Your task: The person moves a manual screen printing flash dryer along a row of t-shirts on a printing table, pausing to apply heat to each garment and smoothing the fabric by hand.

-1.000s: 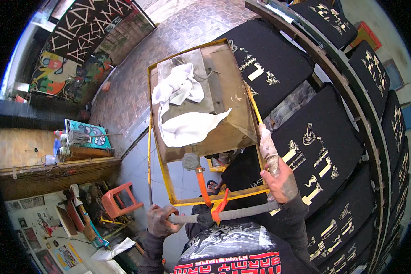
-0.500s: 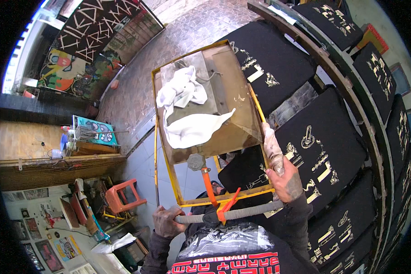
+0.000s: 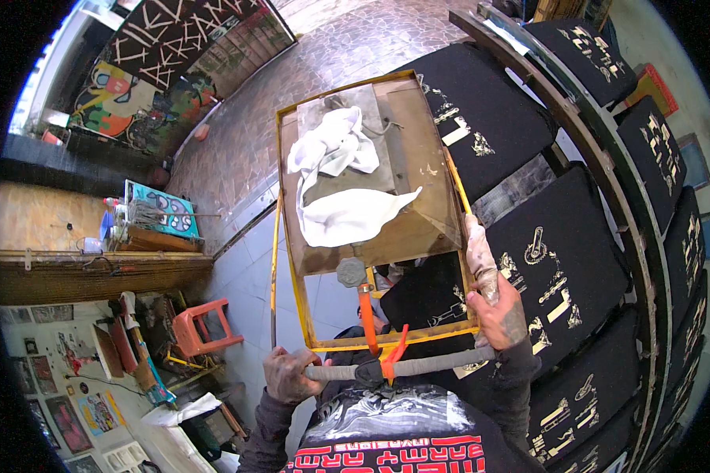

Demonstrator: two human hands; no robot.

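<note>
Centrally, one yellow metal frame (image 3: 301, 307), white cloth (image 3: 347, 217) lying across its brown panel (image 3: 410, 169); left hand (image 3: 290, 375) wrapped around the left end of the grey tape-wrapped handlebar (image 3: 434, 364), right hand (image 3: 501, 315) curled round the wrapped pole (image 3: 481, 256) at the frame's right edge. Left edge: strip of tiled floor (image 3: 252, 292) between frame and red stool (image 3: 199, 327); right edge: cream-printed black fabrics (image 3: 588, 209) close by.

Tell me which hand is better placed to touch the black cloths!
Probably the right hand: it looks nearer the black cloths, though it grips the wrapped pole. The left hand grips the bar, farther away.
</note>
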